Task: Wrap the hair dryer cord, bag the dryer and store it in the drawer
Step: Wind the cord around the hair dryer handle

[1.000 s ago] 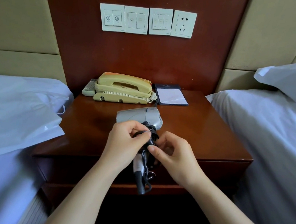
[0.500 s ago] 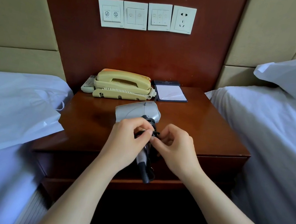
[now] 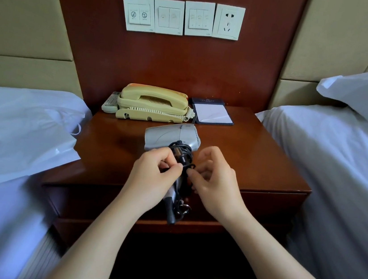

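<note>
Head view, forward-down, close over nightstand (image 3: 257,163)

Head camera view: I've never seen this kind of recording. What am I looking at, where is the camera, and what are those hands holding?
There is no machine here. A person wears one wide-angle camera on the head, looking forward and down, so the two bare arms are their own. The left hand and right hand both pinch the black cord, which is bundled around the handle of a silver hair dryer. Beneath them is a wooden nightstand between two white beds. At its back are a beige telephone, a notepad and a remote control. A white bag lies on the left bed. The drawer below looks closed.
</note>
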The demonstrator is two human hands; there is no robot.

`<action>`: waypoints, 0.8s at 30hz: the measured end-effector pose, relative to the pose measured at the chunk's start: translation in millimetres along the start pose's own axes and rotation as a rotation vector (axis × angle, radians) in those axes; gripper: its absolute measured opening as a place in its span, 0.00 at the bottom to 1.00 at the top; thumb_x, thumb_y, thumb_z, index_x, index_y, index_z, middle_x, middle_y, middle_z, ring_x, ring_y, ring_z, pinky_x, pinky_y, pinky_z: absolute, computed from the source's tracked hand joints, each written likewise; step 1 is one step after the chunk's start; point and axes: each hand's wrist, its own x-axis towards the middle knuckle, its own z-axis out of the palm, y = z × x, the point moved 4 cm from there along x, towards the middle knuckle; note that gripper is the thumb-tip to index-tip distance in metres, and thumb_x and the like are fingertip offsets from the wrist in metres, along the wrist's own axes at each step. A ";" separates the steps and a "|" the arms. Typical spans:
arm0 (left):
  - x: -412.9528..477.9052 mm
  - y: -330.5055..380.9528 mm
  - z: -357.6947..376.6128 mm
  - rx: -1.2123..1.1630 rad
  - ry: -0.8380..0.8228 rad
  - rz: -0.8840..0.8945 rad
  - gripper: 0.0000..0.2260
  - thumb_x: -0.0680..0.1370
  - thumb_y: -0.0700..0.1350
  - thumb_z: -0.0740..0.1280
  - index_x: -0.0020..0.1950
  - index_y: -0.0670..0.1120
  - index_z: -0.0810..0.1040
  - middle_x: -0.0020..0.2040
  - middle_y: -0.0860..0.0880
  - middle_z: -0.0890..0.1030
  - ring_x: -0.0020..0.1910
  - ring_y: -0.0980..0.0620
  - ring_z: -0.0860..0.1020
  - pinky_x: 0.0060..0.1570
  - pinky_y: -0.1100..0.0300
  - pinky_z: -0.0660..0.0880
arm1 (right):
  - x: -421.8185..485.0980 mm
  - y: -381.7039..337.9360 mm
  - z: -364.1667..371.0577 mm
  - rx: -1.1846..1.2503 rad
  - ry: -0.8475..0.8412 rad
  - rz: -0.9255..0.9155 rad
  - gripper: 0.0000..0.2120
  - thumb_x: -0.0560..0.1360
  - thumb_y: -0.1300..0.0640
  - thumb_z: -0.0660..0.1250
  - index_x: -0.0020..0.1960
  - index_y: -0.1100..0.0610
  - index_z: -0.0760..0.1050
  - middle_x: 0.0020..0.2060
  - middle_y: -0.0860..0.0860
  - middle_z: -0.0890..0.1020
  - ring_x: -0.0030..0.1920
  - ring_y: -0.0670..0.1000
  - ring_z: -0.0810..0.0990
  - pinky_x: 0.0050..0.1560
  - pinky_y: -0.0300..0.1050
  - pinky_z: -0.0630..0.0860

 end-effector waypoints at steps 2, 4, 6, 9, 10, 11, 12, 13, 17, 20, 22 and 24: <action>1.5 -4.6 0.3 -0.034 -0.005 -0.038 0.08 0.75 0.42 0.66 0.38 0.40 0.75 0.32 0.53 0.74 0.31 0.62 0.70 0.30 0.74 0.64 | -0.9 -0.7 3.8 0.009 0.050 -0.005 0.13 0.73 0.60 0.69 0.46 0.47 0.66 0.33 0.50 0.79 0.31 0.50 0.78 0.35 0.41 0.77; 2.4 -7.9 2.1 -0.068 0.006 -0.087 0.05 0.76 0.43 0.65 0.43 0.43 0.76 0.40 0.52 0.76 0.39 0.61 0.73 0.38 0.72 0.66 | -1.5 -0.5 6.4 0.020 0.080 0.011 0.11 0.73 0.61 0.68 0.50 0.52 0.68 0.34 0.49 0.77 0.32 0.52 0.79 0.35 0.42 0.78; 2.9 -12.1 1.8 -0.055 0.056 -0.166 0.05 0.77 0.45 0.64 0.52 0.47 0.73 0.53 0.51 0.73 0.52 0.54 0.73 0.49 0.64 0.66 | 0.2 1.2 5.6 0.038 0.062 0.050 0.10 0.73 0.61 0.68 0.51 0.54 0.70 0.37 0.49 0.74 0.35 0.55 0.81 0.38 0.47 0.80; 2.6 -16.1 -7.9 -0.030 0.126 -0.260 0.12 0.78 0.46 0.60 0.61 0.47 0.70 0.57 0.50 0.71 0.54 0.51 0.72 0.52 0.60 0.64 | 1.9 5.6 2.0 0.146 -0.039 0.145 0.10 0.73 0.61 0.68 0.53 0.55 0.72 0.42 0.51 0.72 0.41 0.57 0.81 0.43 0.51 0.82; 1.9 -17.5 -11.1 -0.013 0.122 -0.282 0.12 0.79 0.47 0.58 0.61 0.47 0.70 0.56 0.50 0.73 0.54 0.50 0.73 0.51 0.59 0.64 | 1.5 6.8 0.9 0.185 -0.065 0.168 0.10 0.73 0.61 0.68 0.53 0.54 0.72 0.43 0.51 0.72 0.41 0.55 0.80 0.45 0.51 0.82; 1.5 -19.6 -13.0 0.006 0.108 -0.298 0.11 0.80 0.49 0.56 0.60 0.48 0.71 0.54 0.50 0.75 0.55 0.49 0.74 0.51 0.58 0.65 | 0.8 8.5 -0.3 0.203 -0.080 0.185 0.10 0.74 0.60 0.67 0.54 0.53 0.72 0.44 0.50 0.72 0.42 0.53 0.79 0.47 0.52 0.81; 0.5 -20.8 -13.8 0.024 0.086 -0.311 0.12 0.80 0.51 0.55 0.57 0.48 0.72 0.52 0.50 0.77 0.55 0.47 0.76 0.51 0.56 0.66 | -0.2 10.1 -0.9 0.203 -0.089 0.201 0.10 0.75 0.58 0.66 0.56 0.53 0.73 0.44 0.48 0.73 0.44 0.50 0.79 0.50 0.53 0.81; -0.5 -20.7 -13.3 0.040 0.057 -0.318 0.13 0.80 0.54 0.54 0.54 0.49 0.74 0.51 0.49 0.79 0.54 0.46 0.77 0.50 0.55 0.68 | -1.3 12.0 -1.1 0.192 -0.099 0.217 0.12 0.75 0.56 0.66 0.58 0.52 0.72 0.45 0.46 0.74 0.46 0.49 0.79 0.53 0.54 0.79; -5.8 -15.2 -2.0 -0.017 -0.064 -0.316 0.17 0.79 0.56 0.57 0.49 0.46 0.79 0.47 0.48 0.82 0.49 0.49 0.78 0.54 0.49 0.75 | -5.2 8.8 3.9 0.214 -0.172 0.217 0.13 0.76 0.53 0.64 0.61 0.46 0.73 0.48 0.43 0.79 0.52 0.50 0.81 0.58 0.53 0.77; -1.0 -16.5 7.2 -0.142 -0.073 -0.349 0.18 0.78 0.56 0.61 0.51 0.43 0.81 0.49 0.43 0.83 0.50 0.45 0.80 0.57 0.46 0.74 | -1.4 2.4 2.2 0.177 -0.149 0.117 0.09 0.76 0.56 0.64 0.54 0.46 0.77 0.46 0.47 0.85 0.47 0.50 0.84 0.55 0.52 0.79; 5.5 -19.3 18.0 -0.328 -0.061 -0.446 0.14 0.77 0.51 0.65 0.55 0.43 0.80 0.49 0.42 0.83 0.49 0.45 0.81 0.59 0.47 0.76 | 6.0 6.3 -5.1 0.159 -0.086 0.123 0.09 0.75 0.58 0.66 0.55 0.51 0.78 0.46 0.48 0.85 0.45 0.47 0.84 0.54 0.53 0.79; 14.4 -20.3 32.2 -0.482 -0.059 -0.504 0.08 0.77 0.45 0.66 0.53 0.44 0.80 0.48 0.44 0.82 0.47 0.48 0.81 0.56 0.52 0.76 | 12.4 11.2 -14.2 0.178 -0.051 0.158 0.10 0.74 0.58 0.67 0.55 0.51 0.78 0.46 0.48 0.85 0.45 0.47 0.84 0.54 0.52 0.80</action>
